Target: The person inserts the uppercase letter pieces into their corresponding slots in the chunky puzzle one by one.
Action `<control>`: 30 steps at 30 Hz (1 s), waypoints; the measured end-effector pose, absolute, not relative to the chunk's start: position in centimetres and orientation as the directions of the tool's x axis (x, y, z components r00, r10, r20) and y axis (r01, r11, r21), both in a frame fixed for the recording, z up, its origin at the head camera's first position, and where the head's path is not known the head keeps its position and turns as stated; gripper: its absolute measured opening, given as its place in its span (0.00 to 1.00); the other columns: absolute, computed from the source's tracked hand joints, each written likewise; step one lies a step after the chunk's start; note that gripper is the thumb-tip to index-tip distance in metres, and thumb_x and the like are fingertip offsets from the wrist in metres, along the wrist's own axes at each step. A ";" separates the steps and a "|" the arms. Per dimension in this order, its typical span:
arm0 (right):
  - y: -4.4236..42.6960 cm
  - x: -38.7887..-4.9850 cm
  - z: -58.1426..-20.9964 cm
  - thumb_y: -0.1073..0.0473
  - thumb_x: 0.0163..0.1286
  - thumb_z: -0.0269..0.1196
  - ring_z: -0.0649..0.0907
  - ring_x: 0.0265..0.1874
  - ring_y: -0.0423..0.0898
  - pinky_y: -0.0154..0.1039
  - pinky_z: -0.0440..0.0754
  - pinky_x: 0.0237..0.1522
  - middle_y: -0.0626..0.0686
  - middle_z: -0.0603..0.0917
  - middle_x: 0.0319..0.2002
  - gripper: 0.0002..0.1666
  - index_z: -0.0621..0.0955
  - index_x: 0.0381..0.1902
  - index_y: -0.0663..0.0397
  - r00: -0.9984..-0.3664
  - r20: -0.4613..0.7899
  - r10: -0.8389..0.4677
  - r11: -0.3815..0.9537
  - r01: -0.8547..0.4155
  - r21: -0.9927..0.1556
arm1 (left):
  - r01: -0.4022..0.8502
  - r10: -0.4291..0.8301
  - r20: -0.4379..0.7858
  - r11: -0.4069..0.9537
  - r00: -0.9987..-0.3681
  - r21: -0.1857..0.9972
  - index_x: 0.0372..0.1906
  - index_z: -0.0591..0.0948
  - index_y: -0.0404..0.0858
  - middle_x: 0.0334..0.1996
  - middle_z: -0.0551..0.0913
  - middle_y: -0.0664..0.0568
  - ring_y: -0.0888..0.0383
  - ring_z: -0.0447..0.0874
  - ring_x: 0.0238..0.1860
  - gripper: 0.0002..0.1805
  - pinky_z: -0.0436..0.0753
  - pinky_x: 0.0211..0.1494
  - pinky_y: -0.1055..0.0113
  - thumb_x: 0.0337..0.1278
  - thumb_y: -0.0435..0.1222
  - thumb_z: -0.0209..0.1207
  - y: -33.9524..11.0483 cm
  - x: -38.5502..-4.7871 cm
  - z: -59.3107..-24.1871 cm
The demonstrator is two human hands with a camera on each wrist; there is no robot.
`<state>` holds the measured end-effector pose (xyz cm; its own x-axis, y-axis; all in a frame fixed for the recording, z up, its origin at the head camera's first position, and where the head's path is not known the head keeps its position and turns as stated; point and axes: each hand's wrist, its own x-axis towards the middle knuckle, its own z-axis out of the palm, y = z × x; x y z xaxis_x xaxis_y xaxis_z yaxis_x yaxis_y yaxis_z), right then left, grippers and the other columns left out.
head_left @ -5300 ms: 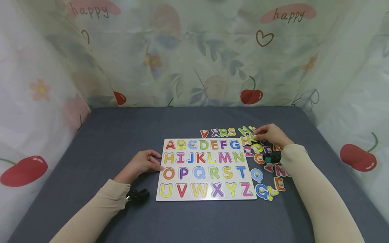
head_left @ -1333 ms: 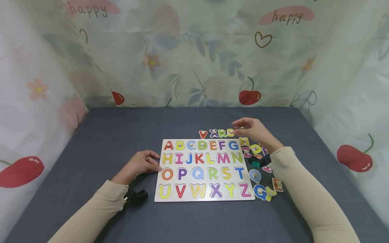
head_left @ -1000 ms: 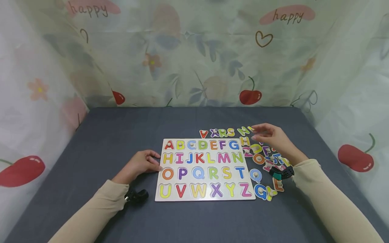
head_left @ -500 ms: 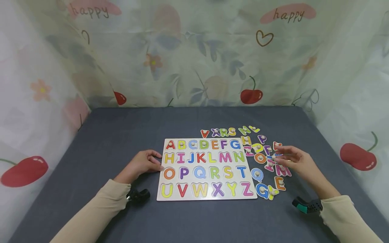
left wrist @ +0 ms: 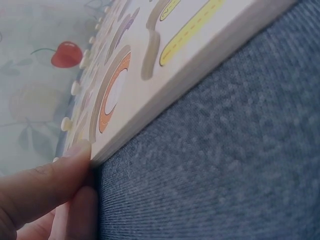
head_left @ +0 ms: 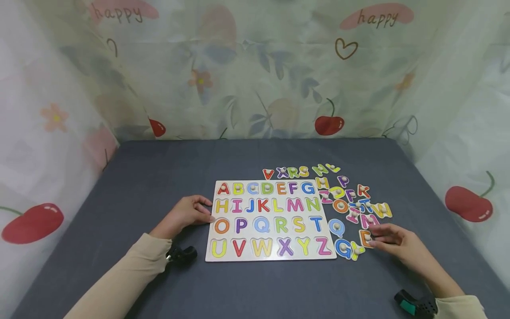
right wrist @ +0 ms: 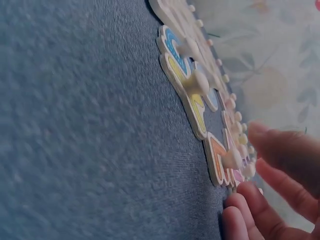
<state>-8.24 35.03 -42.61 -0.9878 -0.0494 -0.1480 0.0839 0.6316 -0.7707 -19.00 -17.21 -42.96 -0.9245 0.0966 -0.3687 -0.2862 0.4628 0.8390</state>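
A white alphabet puzzle board (head_left: pixel 275 237) lies on the dark cloth, with knobbed A, B, C and D pieces in its top row. My left hand (head_left: pixel 186 213) grips the board's left edge; in the left wrist view the thumb (left wrist: pixel 55 182) lies on top and a finger is against the side. On the right, my right hand (head_left: pixel 402 243) is at the orange E piece (head_left: pixel 365 239), fingers apart around it. In the right wrist view the E's knob (right wrist: pixel 232 159) stands between thumb and fingers, apparently untouched. The yellow Y piece (head_left: pixel 357 250) and the pink M piece (head_left: pixel 368 220) lie close by.
Several loose knobbed letters crowd the board's right side, including a blue G (head_left: pixel 342 249), a blue Q (head_left: pixel 336 227) and a yellow W (head_left: pixel 382 210). More, such as a red V (head_left: pixel 268 173), lie along the far edge. A printed curtain (head_left: pixel 255 79) surrounds the table.
The D piece went into its slot after the earliest frame. Since then my right hand has drawn back from the far letters, over the pile, to the E piece. The left hand stays put.
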 end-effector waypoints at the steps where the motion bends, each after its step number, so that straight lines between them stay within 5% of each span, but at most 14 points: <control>1: 35.0 -8.2 -42.6 0.55 0.63 0.68 0.83 0.34 0.31 0.29 0.81 0.36 0.63 0.82 0.50 0.29 0.76 0.55 0.68 -0.987 -0.150 -0.050 0.633 0.085 -0.769 | -0.289 0.093 -0.370 0.462 -0.924 0.839 0.50 0.76 0.30 0.26 0.83 0.50 0.61 0.82 0.27 0.26 0.81 0.33 0.68 0.42 0.26 0.73 -17.3 -19.0 -43.0; 14: 34.1 -8.6 -42.9 0.49 0.63 0.68 0.78 0.30 0.35 0.31 0.76 0.32 0.51 0.83 0.38 0.28 0.80 0.54 0.62 -0.980 -0.199 -0.018 0.708 0.128 -0.694 | -0.283 0.081 -0.358 0.460 -0.930 0.841 0.50 0.76 0.30 0.26 0.83 0.49 0.61 0.82 0.27 0.26 0.81 0.33 0.68 0.42 0.26 0.72 -17.3 -19.2 -42.8; 30: 33.5 -8.5 -43.2 0.51 0.62 0.69 0.74 0.25 0.35 0.32 0.72 0.28 0.48 0.79 0.32 0.24 0.82 0.50 0.62 -0.989 -0.149 0.014 0.750 0.109 -0.653 | -0.275 0.091 -0.348 0.443 -0.933 0.853 0.49 0.77 0.30 0.27 0.83 0.48 0.60 0.82 0.27 0.25 0.81 0.33 0.67 0.42 0.27 0.73 -17.2 -18.7 -42.9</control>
